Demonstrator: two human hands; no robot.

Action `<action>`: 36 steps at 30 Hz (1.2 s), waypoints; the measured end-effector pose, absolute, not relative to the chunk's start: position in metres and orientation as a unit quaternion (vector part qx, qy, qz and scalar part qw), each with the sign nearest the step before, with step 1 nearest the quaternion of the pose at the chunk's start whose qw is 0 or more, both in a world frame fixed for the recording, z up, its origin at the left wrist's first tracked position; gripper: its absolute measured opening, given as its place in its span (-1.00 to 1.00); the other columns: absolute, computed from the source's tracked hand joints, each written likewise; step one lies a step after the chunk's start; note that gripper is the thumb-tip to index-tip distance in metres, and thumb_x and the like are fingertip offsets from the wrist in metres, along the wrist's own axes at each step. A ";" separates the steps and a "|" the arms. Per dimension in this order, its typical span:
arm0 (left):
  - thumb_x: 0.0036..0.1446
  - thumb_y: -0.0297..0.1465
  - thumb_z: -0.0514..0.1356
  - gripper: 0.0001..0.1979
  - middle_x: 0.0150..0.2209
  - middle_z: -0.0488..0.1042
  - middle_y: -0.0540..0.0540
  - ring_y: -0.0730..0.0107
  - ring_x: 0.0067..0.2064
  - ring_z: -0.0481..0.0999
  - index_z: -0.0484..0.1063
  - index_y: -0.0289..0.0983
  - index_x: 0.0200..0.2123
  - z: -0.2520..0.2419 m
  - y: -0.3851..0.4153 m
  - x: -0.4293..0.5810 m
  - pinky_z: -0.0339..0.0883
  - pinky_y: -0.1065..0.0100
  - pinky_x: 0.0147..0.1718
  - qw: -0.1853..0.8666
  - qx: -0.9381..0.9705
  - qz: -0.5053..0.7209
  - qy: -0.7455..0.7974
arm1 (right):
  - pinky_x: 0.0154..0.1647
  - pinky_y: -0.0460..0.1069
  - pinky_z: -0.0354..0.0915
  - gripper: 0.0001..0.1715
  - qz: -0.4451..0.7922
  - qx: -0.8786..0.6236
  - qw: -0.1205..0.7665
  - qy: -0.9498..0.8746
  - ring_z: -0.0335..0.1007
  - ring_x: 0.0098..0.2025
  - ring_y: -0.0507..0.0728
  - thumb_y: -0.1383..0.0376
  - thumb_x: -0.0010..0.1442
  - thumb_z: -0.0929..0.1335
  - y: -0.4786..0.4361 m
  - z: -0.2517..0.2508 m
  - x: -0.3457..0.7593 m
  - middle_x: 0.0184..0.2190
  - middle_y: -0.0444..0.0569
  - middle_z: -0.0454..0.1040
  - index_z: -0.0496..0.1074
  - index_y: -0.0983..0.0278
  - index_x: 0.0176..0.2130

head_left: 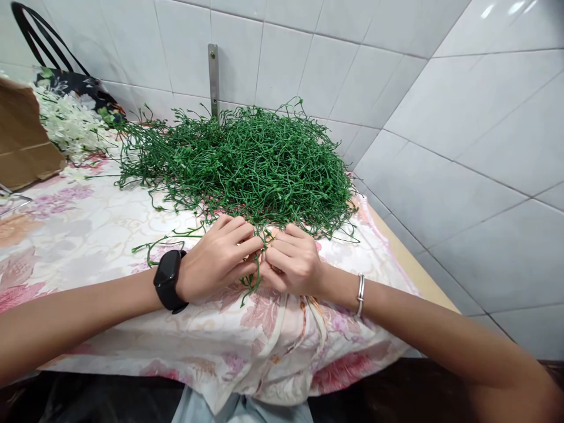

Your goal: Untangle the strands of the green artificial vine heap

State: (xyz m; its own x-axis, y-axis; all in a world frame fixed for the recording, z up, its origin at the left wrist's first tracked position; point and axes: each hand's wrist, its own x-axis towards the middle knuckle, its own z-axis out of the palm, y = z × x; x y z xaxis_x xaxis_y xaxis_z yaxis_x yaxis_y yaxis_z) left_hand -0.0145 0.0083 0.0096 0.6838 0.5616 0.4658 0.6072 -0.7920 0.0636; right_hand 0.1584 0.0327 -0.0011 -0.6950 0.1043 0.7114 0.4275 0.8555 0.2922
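Observation:
My left hand (224, 254), with a black band on its wrist, is closed with the fingertips pinching thin green artificial stems (252, 281). Right beside it, my right hand (291, 258) is closed too, its fingers curled on the same green stems; the exact grip is hidden behind the knuckles. Both hands nearly touch, low over the cloth near the table's front side. A few loose stems (165, 241) stick out to the left behind my left wrist. Just beyond my hands lies a large tangled heap of green stems (264, 164).
White artificial flowers (74, 123) lie at the left by a brown cardboard piece (26, 135) and a dark floral bag (83, 88). A floral cloth (101, 235) covers the table. Tiled walls (462, 129) close off the back and right; a metal strip (213, 76) is fixed there.

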 end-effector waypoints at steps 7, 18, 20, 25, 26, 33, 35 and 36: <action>0.15 -0.33 -0.06 -0.78 -0.42 0.25 -0.06 0.36 -0.32 0.16 0.28 -0.32 -0.39 0.008 0.009 -0.014 0.03 0.30 -0.31 0.054 -0.917 -0.235 -0.318 | -0.52 -0.06 -0.04 -0.65 -0.228 -0.148 0.362 -0.891 -0.07 -0.61 -0.03 0.37 0.01 0.23 0.033 -0.001 0.158 -0.77 -0.18 0.08 0.06 0.29 -0.72; 0.16 -0.34 -0.07 -0.78 -0.42 0.25 -0.06 0.37 -0.34 0.15 0.27 -0.33 -0.41 0.009 0.009 -0.013 0.03 0.30 -0.33 0.059 -0.916 -0.235 -0.319 | -0.53 -0.07 -0.06 -0.64 -0.227 -0.144 0.376 -0.887 -0.14 -0.63 -0.04 0.39 0.00 0.23 0.032 -0.002 0.156 -0.77 -0.19 0.03 0.03 0.29 -0.73; 0.16 -0.34 -0.06 -0.78 -0.43 0.25 -0.05 0.37 -0.34 0.16 0.27 -0.33 -0.41 0.009 0.009 -0.012 0.03 0.31 -0.33 0.059 -0.916 -0.237 -0.318 | -0.54 -0.07 -0.06 -0.63 -0.224 -0.142 0.378 -0.887 -0.14 -0.63 -0.04 0.39 0.01 0.23 0.031 -0.002 0.156 -0.77 -0.19 0.03 0.04 0.29 -0.73; 0.12 -0.42 -0.02 -0.84 -0.45 0.24 -0.06 0.37 -0.36 0.14 0.24 -0.33 -0.48 0.006 0.008 -0.015 0.04 0.32 -0.35 0.090 -0.903 -0.262 -0.328 | -0.55 -0.07 -0.10 -0.59 -0.171 -0.196 0.395 -0.881 -0.20 -0.66 -0.07 0.41 0.01 0.22 0.040 -0.006 0.162 -0.78 -0.23 -0.05 -0.03 0.30 -0.74; 0.11 -0.45 -0.01 -0.85 -0.46 0.24 -0.06 0.37 -0.37 0.13 0.23 -0.32 -0.49 0.005 0.008 -0.016 0.04 0.32 -0.36 0.099 -0.898 -0.270 -0.333 | -0.55 -0.08 -0.11 -0.57 -0.150 -0.234 0.405 -0.871 -0.23 -0.67 -0.08 0.43 0.01 0.22 0.043 -0.007 0.164 -0.78 -0.25 -0.10 -0.07 0.31 -0.74; 0.09 -0.50 0.01 -0.93 -0.40 0.32 -0.08 0.35 -0.31 0.21 0.27 -0.33 -0.37 0.005 0.010 -0.024 0.10 0.32 -0.31 0.077 -0.871 -0.314 -0.370 | -0.48 -0.06 -0.09 -0.59 -0.108 -0.273 0.408 -0.864 -0.16 -0.63 -0.08 0.42 0.02 0.22 0.051 -0.002 0.168 -0.74 -0.24 -0.10 -0.09 0.31 -0.71; 0.09 -0.48 0.02 -0.92 -0.37 0.34 -0.08 0.35 -0.28 0.23 0.27 -0.32 -0.33 0.005 0.013 -0.025 0.12 0.31 -0.29 0.071 -0.866 -0.322 -0.376 | -0.45 -0.06 -0.07 -0.60 -0.098 -0.286 0.417 -0.857 -0.13 -0.61 -0.08 0.42 0.04 0.22 0.049 0.000 0.166 -0.73 -0.24 -0.08 -0.06 0.31 -0.69; 0.09 -0.47 0.02 -0.92 -0.36 0.35 -0.08 0.34 -0.28 0.24 0.27 -0.32 -0.32 0.005 0.014 -0.025 0.12 0.30 -0.28 0.069 -0.864 -0.326 -0.378 | -0.44 -0.05 -0.07 -0.61 -0.091 -0.293 0.420 -0.854 -0.12 -0.61 -0.08 0.41 0.05 0.22 0.048 0.001 0.165 -0.73 -0.24 -0.07 -0.04 0.31 -0.69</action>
State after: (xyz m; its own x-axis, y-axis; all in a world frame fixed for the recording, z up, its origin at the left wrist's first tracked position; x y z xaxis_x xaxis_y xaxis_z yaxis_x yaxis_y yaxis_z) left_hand -0.0248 0.0137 0.0047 0.5018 0.6084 0.6149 0.6979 -0.7048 0.1277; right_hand 0.1651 0.0480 0.0011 -0.4763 0.4231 0.7708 0.5765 0.8122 -0.0896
